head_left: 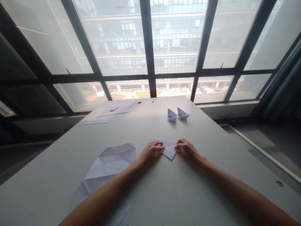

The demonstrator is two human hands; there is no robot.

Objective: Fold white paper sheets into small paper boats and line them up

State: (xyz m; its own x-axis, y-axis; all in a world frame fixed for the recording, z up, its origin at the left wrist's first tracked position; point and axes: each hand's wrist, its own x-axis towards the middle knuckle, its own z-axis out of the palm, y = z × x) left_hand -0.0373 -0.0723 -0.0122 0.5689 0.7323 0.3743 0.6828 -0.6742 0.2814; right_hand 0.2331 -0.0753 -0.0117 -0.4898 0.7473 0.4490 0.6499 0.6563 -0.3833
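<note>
A small piece of folded white paper (169,148), diamond-shaped with creases across it, lies on the white table between my hands. My left hand (153,150) grips its left corner with fingers bent. On the opposite corner, the fingers of my right hand (187,150) are closed in a pinch. Beyond the hands stand two folded paper boats, the left boat (172,115) close beside the right boat (183,114). A large creased sheet of paper (108,168) spreads under and beside my left forearm, which hides part of it.
Flat paper sheets (101,110) lie at the table's far left, with a small white object (114,109) on them. A small dark item (279,183) sits near the right edge of the table (211,141). Tall windows (124,40) rise behind the far edge.
</note>
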